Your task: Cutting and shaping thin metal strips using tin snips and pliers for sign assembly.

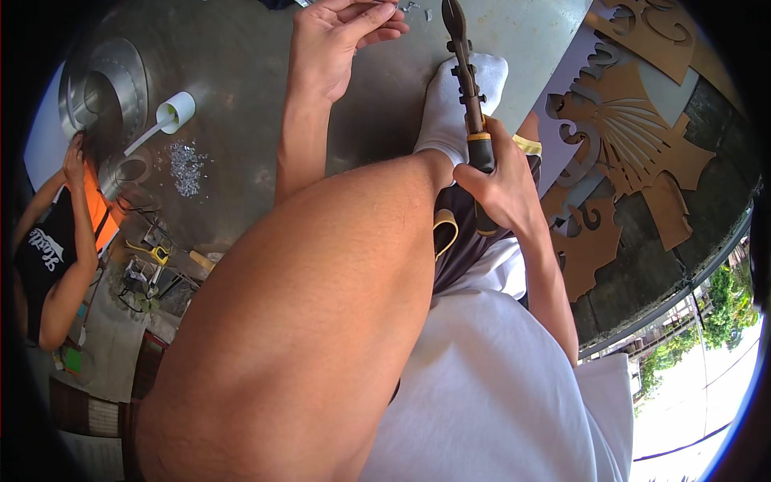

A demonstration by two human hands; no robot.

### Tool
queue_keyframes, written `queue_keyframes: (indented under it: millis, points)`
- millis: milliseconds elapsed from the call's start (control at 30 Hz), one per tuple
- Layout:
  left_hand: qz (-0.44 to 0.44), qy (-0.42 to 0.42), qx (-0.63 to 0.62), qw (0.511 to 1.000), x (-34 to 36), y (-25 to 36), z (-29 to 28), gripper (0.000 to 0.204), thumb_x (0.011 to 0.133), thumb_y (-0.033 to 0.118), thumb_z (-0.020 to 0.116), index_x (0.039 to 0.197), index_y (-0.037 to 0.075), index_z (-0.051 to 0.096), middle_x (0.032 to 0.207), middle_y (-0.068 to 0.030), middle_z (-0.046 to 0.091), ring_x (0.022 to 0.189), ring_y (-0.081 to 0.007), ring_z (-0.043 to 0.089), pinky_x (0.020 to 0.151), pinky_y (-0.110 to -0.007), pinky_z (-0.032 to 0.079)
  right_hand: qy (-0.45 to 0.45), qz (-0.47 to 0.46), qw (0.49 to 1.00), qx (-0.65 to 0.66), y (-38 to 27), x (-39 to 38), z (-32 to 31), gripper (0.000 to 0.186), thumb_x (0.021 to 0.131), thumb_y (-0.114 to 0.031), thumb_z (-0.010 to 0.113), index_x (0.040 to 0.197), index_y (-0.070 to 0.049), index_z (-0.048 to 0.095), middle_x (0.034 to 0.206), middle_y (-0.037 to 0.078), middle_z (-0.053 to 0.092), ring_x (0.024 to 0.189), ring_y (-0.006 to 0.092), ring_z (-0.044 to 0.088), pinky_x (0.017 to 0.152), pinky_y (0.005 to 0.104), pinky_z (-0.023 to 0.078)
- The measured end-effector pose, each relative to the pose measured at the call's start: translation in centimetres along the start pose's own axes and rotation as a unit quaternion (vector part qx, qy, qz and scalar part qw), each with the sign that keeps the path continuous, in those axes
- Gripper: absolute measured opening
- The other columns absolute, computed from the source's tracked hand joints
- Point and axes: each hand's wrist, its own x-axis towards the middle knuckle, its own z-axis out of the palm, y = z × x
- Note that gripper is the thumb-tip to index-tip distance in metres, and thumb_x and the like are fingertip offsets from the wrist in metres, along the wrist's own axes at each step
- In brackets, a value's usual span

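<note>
My right hand (pixel 507 181) is wrapped round the black and yellow handles of a pair of tin snips (pixel 467 84). The snips point away from me, and their dark blades look closed together. Near the top edge, my left hand (pixel 325 52) has its thumb pressed toward its fingers. Whatever it pinches, if anything, is too small and too close to the frame edge to make out. Small silvery scraps (pixel 428 14) lie on the metal sheet just right of those fingers. My foot in a white sock (pixel 450 100) rests on the sheet behind the snips.
A grey metal sheet (pixel 233 72) spreads below, bearing a heap of metal clippings (pixel 187 169) and a white cup (pixel 177 111) with a stick. Curved metal pieces (pixel 120 88) lie far left, near a co-worker's arm (pixel 76 273). Brown ornamental cut-outs (pixel 630 120) lie right.
</note>
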Motion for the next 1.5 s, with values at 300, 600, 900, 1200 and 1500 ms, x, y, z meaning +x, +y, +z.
queue_keyframes:
  millis: [300, 600, 900, 1200, 1500]
  points:
    - [0.023, 0.014, -0.006, 1.000, -0.4, 0.1, 1.2, 0.013, 0.092, 0.001, 0.069, 0.105, -0.003, 0.070, 0.090, -0.0088, 0.074, 0.079, -0.0161, 0.073, 0.073, -0.025, 0.060, 0.009, -0.016, 0.999, -0.041, -0.8, 0.1, -0.3, 0.069, 0.065, -0.024, 0.066, 0.125, 0.009, 0.051, 0.092, 0.023, 0.062, 0.090, 0.0362, 0.061, 0.089, 0.0415, 0.048]
    - [-0.063, 0.052, -0.100, 0.992, -0.7, 0.2, 1.6, 0.009, 0.091, -0.002, 0.065, 0.098, -0.002, 0.071, 0.088, -0.0105, 0.074, 0.076, -0.0175, 0.073, 0.067, -0.025, 0.060, 0.077, -0.074, 0.983, -0.151, -0.8, 0.1, 0.4, 0.078, 0.068, -0.027, 0.072, 0.128, 0.017, 0.045, 0.113, 0.032, 0.055, 0.112, 0.0455, 0.057, 0.101, 0.0462, 0.045]
    - [-0.064, 0.045, -0.067, 0.995, -0.9, -0.3, 1.4, 0.005, 0.089, -0.002, 0.066, 0.086, 0.001, 0.069, 0.080, -0.0073, 0.071, 0.067, -0.0143, 0.069, 0.065, -0.025, 0.059, 0.110, -0.083, 0.977, -0.166, 0.2, 0.5, 1.1, 0.077, 0.068, -0.027, 0.074, 0.126, 0.015, 0.046, 0.111, 0.029, 0.055, 0.109, 0.0440, 0.055, 0.099, 0.0476, 0.045]
    - [-0.096, 0.038, -0.068, 0.992, -0.6, 0.4, 1.5, 0.005, 0.090, 0.000, 0.063, 0.086, 0.000, 0.066, 0.079, -0.0098, 0.071, 0.065, -0.0156, 0.069, 0.058, -0.023, 0.056, 0.133, -0.074, 0.980, -0.129, 0.5, 0.8, 2.5, 0.080, 0.066, -0.022, 0.076, 0.128, 0.014, 0.041, 0.115, 0.032, 0.059, 0.111, 0.0459, 0.060, 0.098, 0.0476, 0.046]
    - [-0.120, 0.028, -0.024, 0.992, -0.4, -0.7, 0.9, 0.006, 0.090, 0.000, 0.064, 0.088, -0.004, 0.067, 0.077, -0.0123, 0.071, 0.063, -0.0164, 0.068, 0.055, -0.023, 0.054, 0.117, -0.056, 0.986, -0.101, 0.9, 1.2, 2.7, 0.060, 0.068, -0.024, 0.078, 0.106, 0.008, 0.045, 0.098, 0.031, 0.064, 0.094, 0.0462, 0.065, 0.086, 0.0468, 0.051]
